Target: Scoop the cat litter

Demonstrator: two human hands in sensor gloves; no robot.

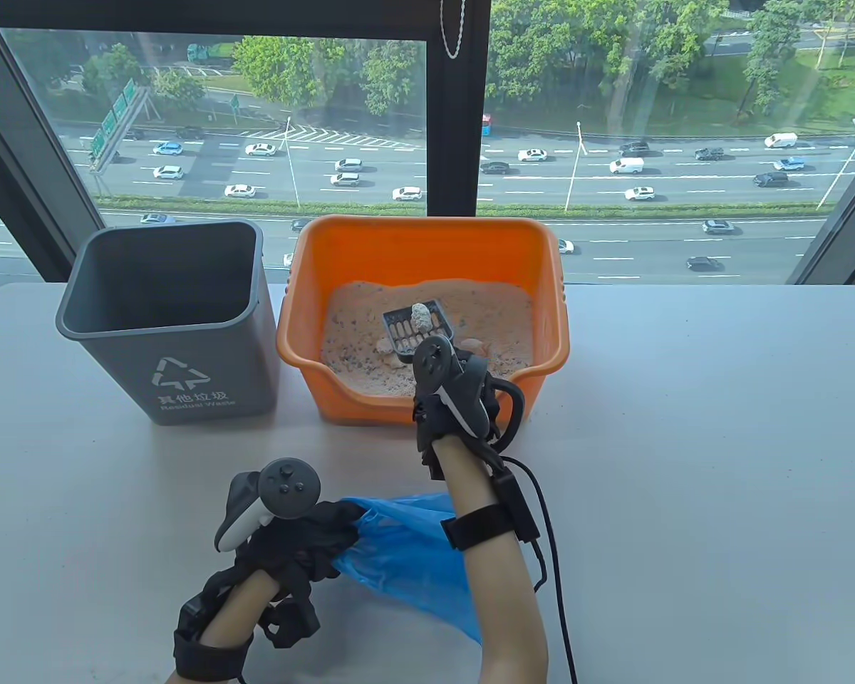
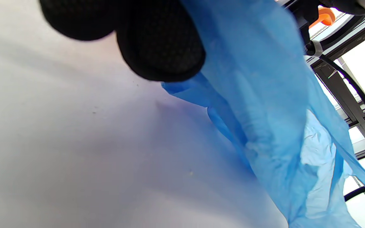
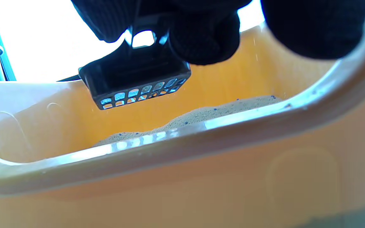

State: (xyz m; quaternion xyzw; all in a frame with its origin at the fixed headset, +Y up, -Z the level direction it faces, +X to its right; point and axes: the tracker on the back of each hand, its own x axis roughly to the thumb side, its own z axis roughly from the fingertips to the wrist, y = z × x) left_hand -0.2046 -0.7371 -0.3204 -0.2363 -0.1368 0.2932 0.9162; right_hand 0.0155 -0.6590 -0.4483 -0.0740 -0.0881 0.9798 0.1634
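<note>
The white table (image 1: 684, 427) is carrying everything. Beyond the left hand (image 1: 292, 541), a grey waste bin (image 1: 167, 320) is standing open-mouthed; just beside it, directly ahead of the right hand (image 1: 456, 399), the orange litter tray (image 1: 427, 249) is holding a bed of sandy cat litter (image 1: 499, 320). A blue plastic bag (image 1: 406, 556) is lying between the two forearms, and the left hand's fingers (image 2: 160, 47) are gripping its edge, closed on the film. The right hand is reaching over the tray's near rim and is clamped around the handle of a dark slotted scoop (image 1: 419, 328), which is hanging above the litter. A pale clump (image 1: 420, 315) is sitting in the scoop; the tracker is blocking the handle, so the exact grip is probably a full wrap.
</note>
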